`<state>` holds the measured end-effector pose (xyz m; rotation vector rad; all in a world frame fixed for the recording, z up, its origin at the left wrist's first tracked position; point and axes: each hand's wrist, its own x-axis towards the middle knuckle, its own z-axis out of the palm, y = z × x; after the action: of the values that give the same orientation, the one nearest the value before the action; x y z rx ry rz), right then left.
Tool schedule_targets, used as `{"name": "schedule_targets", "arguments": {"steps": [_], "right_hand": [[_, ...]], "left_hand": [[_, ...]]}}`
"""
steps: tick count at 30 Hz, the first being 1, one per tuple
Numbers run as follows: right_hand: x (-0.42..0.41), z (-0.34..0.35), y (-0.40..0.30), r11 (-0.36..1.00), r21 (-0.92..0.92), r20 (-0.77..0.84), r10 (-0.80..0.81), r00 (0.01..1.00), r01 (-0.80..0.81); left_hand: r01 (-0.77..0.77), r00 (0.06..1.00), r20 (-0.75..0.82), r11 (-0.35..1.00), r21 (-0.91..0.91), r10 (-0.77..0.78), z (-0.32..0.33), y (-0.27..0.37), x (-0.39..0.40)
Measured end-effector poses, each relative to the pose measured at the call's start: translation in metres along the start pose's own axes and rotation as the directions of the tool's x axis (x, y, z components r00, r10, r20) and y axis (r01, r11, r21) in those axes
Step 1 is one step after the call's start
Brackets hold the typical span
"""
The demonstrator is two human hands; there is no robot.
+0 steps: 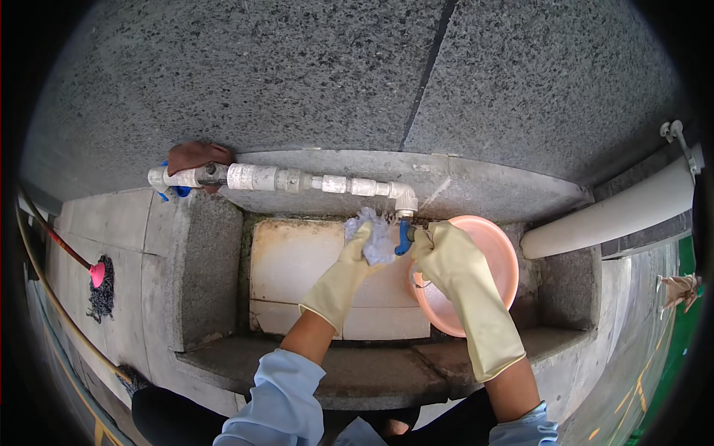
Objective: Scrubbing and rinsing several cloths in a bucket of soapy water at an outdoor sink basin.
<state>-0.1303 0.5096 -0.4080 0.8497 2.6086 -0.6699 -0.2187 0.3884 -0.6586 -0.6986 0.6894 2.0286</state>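
Observation:
My left hand (352,262), in a cream rubber glove, holds a crumpled pale lavender cloth or plastic film (376,237) beside the tap. My right hand (449,253), gloved alike, has its fingers curled at the tap's body, just right of the blue tap handle (403,237); its exact hold is hidden by the glove. Some water splashes by the crumpled piece. Under my right hand stands a round pink plastic basin (505,262), tilted a little on the basin floor of white tiles (301,262).
A white plastic pipe (256,177) runs along the grey stone wall (279,78), with a brown cloth (195,157) draped over it. A thick white drainpipe (608,209) slants at right. Stone kerbs (357,373) enclose the tiled trough. Mops (101,287) are at left.

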Motion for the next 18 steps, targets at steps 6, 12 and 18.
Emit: {"name": "schedule_targets", "arguments": {"steps": [6, 12, 18], "right_hand": [[-0.001, -0.003, 0.001, 1.000, 0.005, 0.026, 0.017, 1.000, -0.017], [-0.001, -0.001, 0.001, 1.000, 0.005, 0.003, -0.024, 1.000, 0.024], [-0.005, -0.009, -0.003, 0.999, 0.050, 0.053, 0.000, 0.999, -0.002]], "left_hand": [[0.093, 0.988, 0.084, 0.943, 0.321, -0.127, -0.016, 0.010, -0.015], [0.148, 0.986, -0.030, 0.952, -0.270, -0.162, 0.002, 0.002, -0.013], [0.187, 0.982, 0.021, 0.948, -0.258, -0.188, 0.009, -0.008, 0.009]]}}
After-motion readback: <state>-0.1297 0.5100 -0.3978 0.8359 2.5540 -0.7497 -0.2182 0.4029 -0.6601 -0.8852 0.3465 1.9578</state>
